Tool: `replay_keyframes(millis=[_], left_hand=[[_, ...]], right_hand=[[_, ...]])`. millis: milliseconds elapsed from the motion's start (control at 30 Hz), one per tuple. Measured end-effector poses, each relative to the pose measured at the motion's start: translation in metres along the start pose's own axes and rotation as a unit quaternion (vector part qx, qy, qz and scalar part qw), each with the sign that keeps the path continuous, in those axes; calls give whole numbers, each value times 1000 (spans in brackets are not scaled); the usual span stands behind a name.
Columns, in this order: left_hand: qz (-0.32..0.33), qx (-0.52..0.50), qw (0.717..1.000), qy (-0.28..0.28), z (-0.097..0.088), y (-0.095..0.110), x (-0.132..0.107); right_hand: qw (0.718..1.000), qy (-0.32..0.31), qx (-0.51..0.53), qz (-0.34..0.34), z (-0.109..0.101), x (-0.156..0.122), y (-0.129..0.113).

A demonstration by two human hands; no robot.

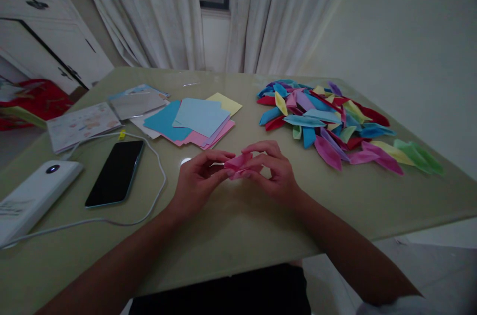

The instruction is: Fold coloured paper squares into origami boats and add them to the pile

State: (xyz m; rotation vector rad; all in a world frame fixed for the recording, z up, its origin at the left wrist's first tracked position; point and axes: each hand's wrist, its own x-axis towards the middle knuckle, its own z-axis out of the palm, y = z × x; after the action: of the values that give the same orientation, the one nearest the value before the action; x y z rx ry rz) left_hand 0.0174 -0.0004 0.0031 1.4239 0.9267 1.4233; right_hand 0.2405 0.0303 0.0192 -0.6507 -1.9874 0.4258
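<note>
Between my two hands is a small folded pink paper (238,163), held just above the table near its middle. My left hand (201,173) pinches the paper's left side between thumb and fingers. From the other side, my right hand (274,171) grips it with thumb and fingertips. The fingers cover part of the folds. Beyond my left hand lie loose square paper sheets (203,115) in blue, pink, yellow and purple. To the right of my right hand spreads a pile of folded paper pieces (309,118) in many colours.
On the left lie a black phone (115,173), a white power bank (35,200) and a looped white cable (164,176). Printed paper packets (84,125) rest behind them. The table's (223,235) near edge runs just before my lap. Curtains (156,12) hang behind the table.
</note>
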Motion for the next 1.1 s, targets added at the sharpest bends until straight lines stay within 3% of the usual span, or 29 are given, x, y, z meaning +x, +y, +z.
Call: replay_keyframes(millis=[167,300,567,1100], left_hand=[[11,20,1000,-18,1,0,1],[-15,15,999,-41,4,-1,0],[-41,33,999,5,3,-3,0],[-71,7,997,-4,0,-4,3]], right_hand=[[999,19,24,26,1,-1,-1],[999,16,19,43,1,-2,-1],[998,1,47,42,2,-4,1],[996,-20,83,30,6,-2,-3]])
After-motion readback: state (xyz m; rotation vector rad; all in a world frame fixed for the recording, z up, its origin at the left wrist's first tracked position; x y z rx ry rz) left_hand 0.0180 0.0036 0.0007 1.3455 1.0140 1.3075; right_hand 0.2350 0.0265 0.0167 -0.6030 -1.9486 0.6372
